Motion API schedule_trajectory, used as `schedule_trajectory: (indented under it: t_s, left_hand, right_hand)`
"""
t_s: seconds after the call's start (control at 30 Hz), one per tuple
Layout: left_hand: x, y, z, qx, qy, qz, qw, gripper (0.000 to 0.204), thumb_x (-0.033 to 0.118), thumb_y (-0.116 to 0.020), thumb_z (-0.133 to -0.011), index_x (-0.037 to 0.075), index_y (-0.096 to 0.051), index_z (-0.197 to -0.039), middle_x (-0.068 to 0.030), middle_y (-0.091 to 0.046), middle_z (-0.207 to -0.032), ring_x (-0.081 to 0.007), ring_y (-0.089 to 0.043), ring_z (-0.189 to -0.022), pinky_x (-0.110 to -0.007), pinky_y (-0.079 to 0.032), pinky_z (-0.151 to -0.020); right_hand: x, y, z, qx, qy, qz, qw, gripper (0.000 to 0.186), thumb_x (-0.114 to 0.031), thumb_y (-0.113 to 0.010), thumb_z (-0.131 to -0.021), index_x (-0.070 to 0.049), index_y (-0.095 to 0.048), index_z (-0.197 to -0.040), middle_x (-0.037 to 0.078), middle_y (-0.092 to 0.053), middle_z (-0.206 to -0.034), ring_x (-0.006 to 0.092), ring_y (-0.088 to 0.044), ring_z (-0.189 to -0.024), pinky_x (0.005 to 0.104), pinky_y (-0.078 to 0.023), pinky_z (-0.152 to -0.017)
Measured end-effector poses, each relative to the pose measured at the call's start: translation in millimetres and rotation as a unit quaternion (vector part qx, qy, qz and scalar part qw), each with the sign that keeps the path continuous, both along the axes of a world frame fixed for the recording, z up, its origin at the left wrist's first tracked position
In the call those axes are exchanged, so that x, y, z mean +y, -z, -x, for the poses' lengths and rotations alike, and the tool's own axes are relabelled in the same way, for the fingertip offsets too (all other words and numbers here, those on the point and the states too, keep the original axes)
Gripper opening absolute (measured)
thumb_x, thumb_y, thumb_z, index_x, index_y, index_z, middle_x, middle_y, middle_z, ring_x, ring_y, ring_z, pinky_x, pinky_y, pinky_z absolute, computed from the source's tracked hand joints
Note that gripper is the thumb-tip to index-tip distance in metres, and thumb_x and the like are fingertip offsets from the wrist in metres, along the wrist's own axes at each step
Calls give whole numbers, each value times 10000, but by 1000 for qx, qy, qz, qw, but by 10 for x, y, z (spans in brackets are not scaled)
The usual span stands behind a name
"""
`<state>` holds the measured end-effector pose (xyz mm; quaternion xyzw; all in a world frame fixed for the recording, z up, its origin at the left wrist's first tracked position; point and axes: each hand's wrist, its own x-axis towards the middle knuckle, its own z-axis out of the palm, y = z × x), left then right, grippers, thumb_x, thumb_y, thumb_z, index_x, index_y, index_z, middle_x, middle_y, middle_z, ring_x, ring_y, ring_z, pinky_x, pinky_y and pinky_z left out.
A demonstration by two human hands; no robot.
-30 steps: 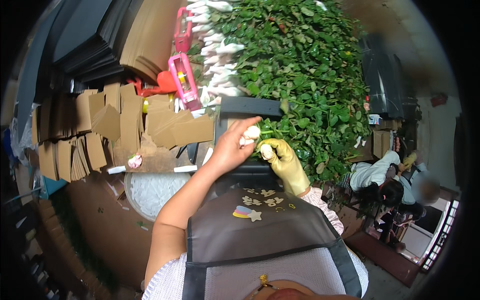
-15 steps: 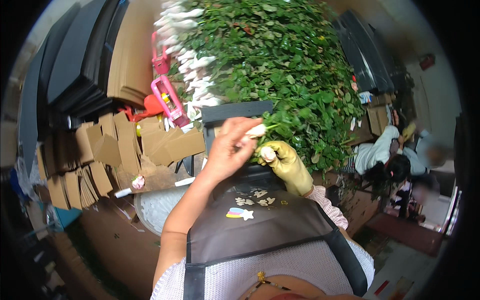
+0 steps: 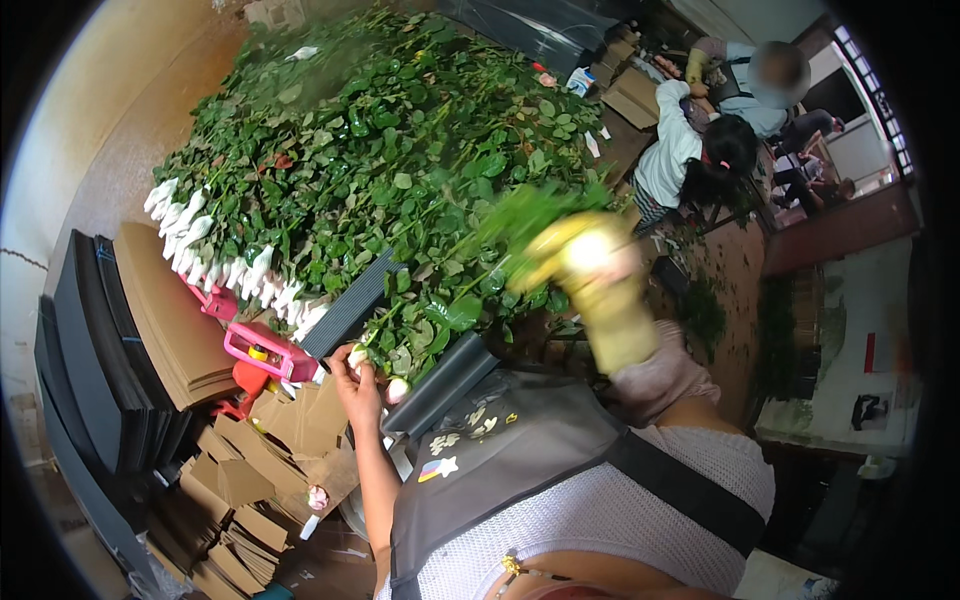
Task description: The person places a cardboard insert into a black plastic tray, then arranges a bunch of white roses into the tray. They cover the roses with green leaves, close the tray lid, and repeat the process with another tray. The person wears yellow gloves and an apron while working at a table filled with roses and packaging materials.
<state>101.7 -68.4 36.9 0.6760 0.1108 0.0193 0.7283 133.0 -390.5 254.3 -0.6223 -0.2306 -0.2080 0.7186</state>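
Note:
My bare left hand [image 3: 360, 395] pinches a pale rose [image 3: 357, 356] at the near edge of the leaf pile. A second whitish rose [image 3: 398, 390] lies just right of its fingers. In a yellow rubber glove, my right hand [image 3: 592, 270] is raised well to the right, smeared by motion. Its fingers close around a pale pink rose [image 3: 608, 254], whose bloom looks overexposed. Blurred green leaves stream out to the left of the glove. Beyond both hands spreads a big heap of leafy rose stems [image 3: 370, 170], with white-sleeved blooms [image 3: 190, 230] along its left side.
A dark ribbed strip [image 3: 350, 305] and a black rounded edge [image 3: 440, 380] border the near side. Pink holders [image 3: 268, 352], cardboard pieces [image 3: 265, 440] and stacked dark sheets [image 3: 85, 360] stand left. A loose pink rose [image 3: 317, 497] sits near the cardboard. Two people [image 3: 690, 140] work at far right.
The view has turned toward the right. My gloved right hand has swung away from my left hand with its rose. My left hand is now down at the pile's near edge.

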Motion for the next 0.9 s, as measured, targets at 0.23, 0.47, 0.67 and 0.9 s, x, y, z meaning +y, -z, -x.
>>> schedule_trajectory:
  t_s: [0.23,0.47,0.67,0.9]
  left_hand:
    - [101,45,-7,31,31,10,999,342,-24,-565,-971,110,-508,-1280,-9,-583,-1044,-61,-545,-759,-204,-470,-607]
    - [178,-125,-61,93,74,-82,989,401,64,-630,-994,81,-514,-1378,-38,-615,-1127,-137,-597,-988,-278,-506,-862]
    - [194,290,-80,64,0,-18,998,253,59,-581,-1030,61,-568,-1282,31,-559,-908,-42,-475,-732,-204,-413,-625]
    - [110,184,-76,50,-14,-58,997,266,14,-536,-1027,94,-538,-1281,30,-477,-853,-51,-450,-616,-230,-400,-505]
  right_hand:
    - [-1799,-1462,57,-218,353,3,910,352,-289,-573,-1057,11,-578,-1240,135,-690,-1062,258,-694,-930,340,-564,-937]
    - [-1160,-1578,689,289,237,555,743,188,-153,-632,-933,-90,-692,-1099,92,-741,-904,218,-725,-793,357,-565,-742]
    - [-1256,-442,311,215,60,718,660,530,-275,-721,-867,-132,-620,-1367,155,-710,-1142,347,-680,-1025,430,-538,-923]
    - [-29,1321,-871,-8,86,711,698,503,-290,-640,-919,-134,-580,-1393,136,-548,-1476,312,-459,-1407,451,-237,-1243]
